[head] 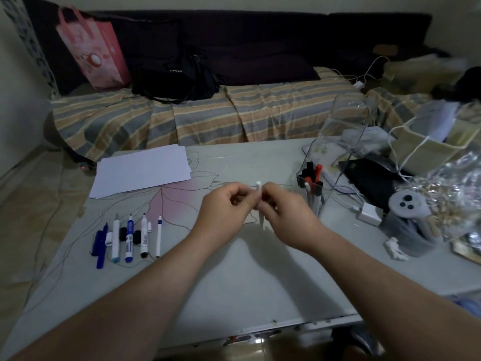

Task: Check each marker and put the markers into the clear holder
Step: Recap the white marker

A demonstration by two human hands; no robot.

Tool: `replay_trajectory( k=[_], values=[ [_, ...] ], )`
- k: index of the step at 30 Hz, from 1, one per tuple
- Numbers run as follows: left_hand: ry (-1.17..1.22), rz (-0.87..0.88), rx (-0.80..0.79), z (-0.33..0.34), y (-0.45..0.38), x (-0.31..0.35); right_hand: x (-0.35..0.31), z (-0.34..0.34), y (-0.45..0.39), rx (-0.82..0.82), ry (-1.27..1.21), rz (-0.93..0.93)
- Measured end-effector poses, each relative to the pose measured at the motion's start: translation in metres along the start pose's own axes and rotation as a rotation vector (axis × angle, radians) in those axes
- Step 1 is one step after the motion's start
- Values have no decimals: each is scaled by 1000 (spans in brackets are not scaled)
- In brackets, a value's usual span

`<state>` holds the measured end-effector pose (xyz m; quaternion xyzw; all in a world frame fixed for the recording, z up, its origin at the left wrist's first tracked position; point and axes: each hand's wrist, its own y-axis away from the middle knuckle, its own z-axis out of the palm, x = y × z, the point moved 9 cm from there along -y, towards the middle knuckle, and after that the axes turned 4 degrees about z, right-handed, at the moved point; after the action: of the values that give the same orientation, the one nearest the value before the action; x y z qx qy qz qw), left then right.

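Observation:
Both hands meet above the middle of the table around one thin white marker (259, 190), held roughly upright. My right hand (283, 217) grips its barrel; my left hand (225, 212) pinches it near the top, where a white cap end sticks up. Motion blur hides the finger contact. A row of several markers (130, 238), blue, white and black, lies uncapped at the left with loose caps between them. The clear holder (325, 175) stands to the right of my hands with several red, black and white markers inside.
A stack of white paper (141, 173) lies at the back left of the table (234, 282). Clutter fills the right side: a black pouch (369, 178), a white charger (369, 213), a grey controller (408, 204), crinkled foil (453, 188). A striped bed (197, 113) sits behind.

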<state>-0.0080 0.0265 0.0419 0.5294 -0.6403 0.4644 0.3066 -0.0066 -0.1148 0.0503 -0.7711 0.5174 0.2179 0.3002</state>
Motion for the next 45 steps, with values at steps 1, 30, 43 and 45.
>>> replay_trajectory(
  k=[1, 30, 43, 45],
  values=[
    [52, 6, 20, 4, -2, 5, 0, -14, -2, 66, -39, 13],
    [-349, 107, -358, 75, 1, -7, 114, -83, -7, 192, 592, 210],
    [-524, -23, -356, 7, -1, -52, 6, 68, -14, -89, 384, -24],
    [-652, -59, -344, -16, -4, -70, 2, 96, -13, -205, 355, 5]
  ],
)
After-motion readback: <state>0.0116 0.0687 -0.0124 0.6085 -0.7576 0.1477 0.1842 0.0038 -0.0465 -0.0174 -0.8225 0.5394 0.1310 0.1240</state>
